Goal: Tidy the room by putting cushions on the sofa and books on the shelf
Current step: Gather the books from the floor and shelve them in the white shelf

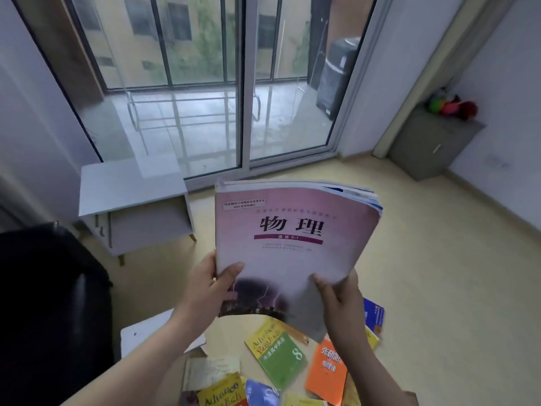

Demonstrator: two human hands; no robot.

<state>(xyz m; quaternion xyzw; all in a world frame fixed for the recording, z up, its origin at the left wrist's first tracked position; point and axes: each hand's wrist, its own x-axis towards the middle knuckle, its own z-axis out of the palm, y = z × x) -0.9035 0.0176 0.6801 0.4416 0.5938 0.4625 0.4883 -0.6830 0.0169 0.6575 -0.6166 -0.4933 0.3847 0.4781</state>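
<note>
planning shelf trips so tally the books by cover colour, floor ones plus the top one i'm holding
pink physics book atop held stack: 1
yellow-and-green book: 1
orange book: 1
blue books: 2
yellow books: 2
cream book: 1
total: 8 clearly seen; the stack hides more, and slivers at the edges are unclear

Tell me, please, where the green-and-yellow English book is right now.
In the head view, the green-and-yellow book lies on the floor at lower centre, just below the raised pink textbook, with the orange book close on its right.
</note>
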